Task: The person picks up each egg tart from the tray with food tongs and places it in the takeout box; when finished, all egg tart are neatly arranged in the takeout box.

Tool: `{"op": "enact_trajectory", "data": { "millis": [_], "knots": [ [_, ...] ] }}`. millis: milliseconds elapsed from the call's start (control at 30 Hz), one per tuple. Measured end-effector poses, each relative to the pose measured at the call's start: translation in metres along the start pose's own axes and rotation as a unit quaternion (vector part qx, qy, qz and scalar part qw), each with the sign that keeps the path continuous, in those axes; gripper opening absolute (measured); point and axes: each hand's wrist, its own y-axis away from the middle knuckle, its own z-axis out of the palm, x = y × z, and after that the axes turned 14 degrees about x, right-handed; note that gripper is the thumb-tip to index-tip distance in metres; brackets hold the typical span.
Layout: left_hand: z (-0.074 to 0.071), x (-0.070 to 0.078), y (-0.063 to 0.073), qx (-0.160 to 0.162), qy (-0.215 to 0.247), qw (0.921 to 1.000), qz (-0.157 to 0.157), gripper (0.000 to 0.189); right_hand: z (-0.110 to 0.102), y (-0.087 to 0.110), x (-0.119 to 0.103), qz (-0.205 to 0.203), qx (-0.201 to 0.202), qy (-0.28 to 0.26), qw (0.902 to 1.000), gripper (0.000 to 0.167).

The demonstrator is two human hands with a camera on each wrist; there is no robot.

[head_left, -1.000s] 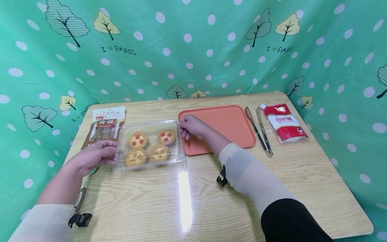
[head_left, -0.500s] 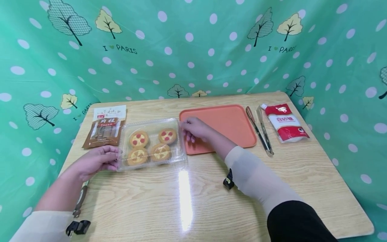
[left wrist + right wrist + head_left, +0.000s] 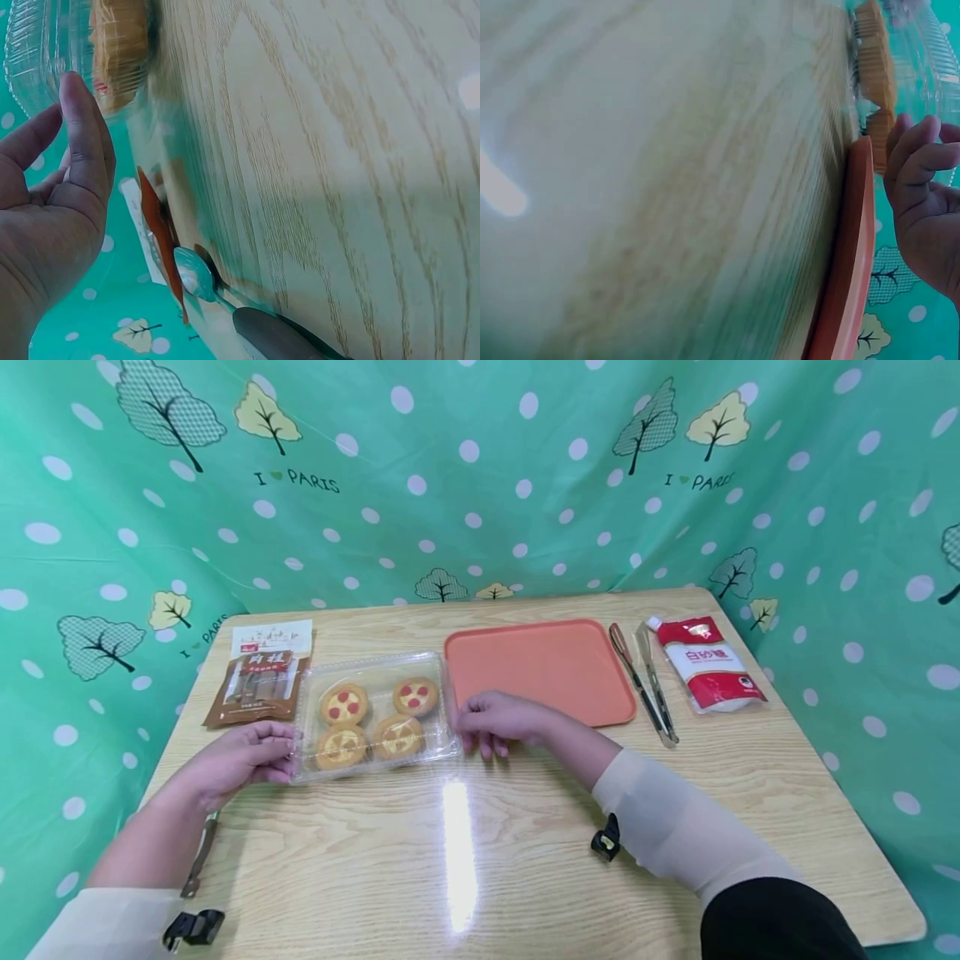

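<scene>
A clear plastic clamshell box (image 3: 375, 668) with several round tarts (image 3: 400, 737) inside, some topped with red dots, lies on the table with its lid down. At its left edge my left hand (image 3: 243, 762) pinches the rim, thumb and index fingertip close together there in the left wrist view. My right hand (image 3: 501, 723) is at the box's right edge, near the front corner, its fingers curled at the rim and its thumb mostly hidden. Behind and under that hand lies an orange tray (image 3: 547, 664), close beside the box.
A brown-and-white packet of cinnamon (image 3: 258, 681) lies back left. Below the left forearm is a spoon with a dark handle (image 3: 274, 334). Metal tongs (image 3: 652, 685) and a red-and-white sugar bag (image 3: 708, 664) lie right of the tray. A green polka-dot cloth (image 3: 480, 485) surrounds the table (image 3: 375, 877).
My right hand has slid from the back of the box's right edge toward its front corner. My left hand has shifted slightly forward along the left edge. The lid remains down.
</scene>
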Motion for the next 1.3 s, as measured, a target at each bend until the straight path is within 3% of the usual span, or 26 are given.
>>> {"op": "enact_trajectory", "data": {
  "millis": [233,367,700,800,900,1000,1067,1300],
  "knots": [
    [0.002,-0.001,0.003,0.009,-0.013,0.9998,0.009,0.036,0.011,0.003,0.009,0.017,-0.034,-0.075,0.9964,0.022],
    [0.003,-0.001,0.004,0.016,-0.018,0.9996,0.013,0.038,0.016,0.005,0.012,0.030,-0.032,-0.118,0.9920,0.020],
    [0.008,-0.005,0.007,0.030,-0.037,0.9985,0.026,0.041,0.023,0.014,0.011,0.057,-0.028,-0.144,0.9876,0.016],
    [0.006,-0.007,0.010,0.004,-0.036,0.9993,0.011,0.039,0.026,0.015,0.010,0.059,-0.021,-0.151,0.9864,0.014],
    [0.003,-0.009,0.013,-0.055,-0.030,0.9980,-0.004,0.034,0.027,0.015,0.010,0.061,-0.016,-0.159,0.9853,0.012],
    [0.002,-0.010,0.016,-0.116,-0.025,0.9929,0.002,0.031,0.028,0.015,0.011,0.062,-0.010,-0.165,0.9843,0.011],
    [0.002,-0.010,0.017,-0.140,-0.022,0.9899,0.008,0.030,0.028,0.015,0.011,0.064,-0.009,-0.167,0.9838,0.011],
    [0.003,-0.008,0.019,-0.139,-0.008,0.9903,-0.002,0.027,0.026,0.015,0.012,0.079,-0.014,-0.172,0.9818,0.011]
  ]
}}
